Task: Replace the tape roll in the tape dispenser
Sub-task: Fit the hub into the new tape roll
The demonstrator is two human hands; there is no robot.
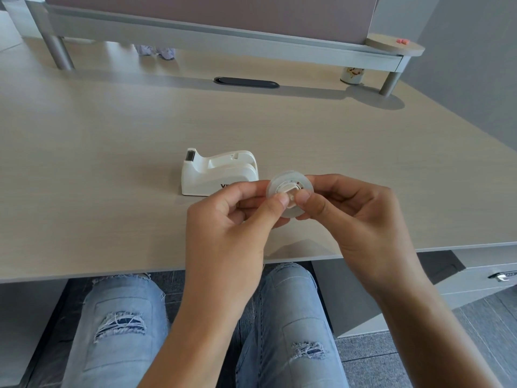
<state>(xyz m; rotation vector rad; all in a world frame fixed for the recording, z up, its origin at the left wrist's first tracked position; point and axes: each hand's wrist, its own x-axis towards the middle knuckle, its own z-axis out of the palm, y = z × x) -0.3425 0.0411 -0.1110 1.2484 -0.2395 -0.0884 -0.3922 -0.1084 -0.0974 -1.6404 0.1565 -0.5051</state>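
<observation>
A white tape dispenser point(218, 170) stands on the wooden desk point(112, 163), its cutter end to the left and its roll slot empty. Just to its right and above the desk, a clear tape roll point(288, 182) with a white hub in its core is held between both hands. My left hand point(232, 219) pinches the hub at the roll's centre with thumb and fingers. My right hand point(355, 217) grips the roll's right rim, thumb pressed beside the hub. My fingers hide the lower part of the roll.
A grey monitor riser point(223, 32) spans the back of the desk, with a dark cable grommet point(246, 82) in front of it and a small patterned cup point(352, 75) near its right leg. The desk's front edge lies just below my hands, above my knees.
</observation>
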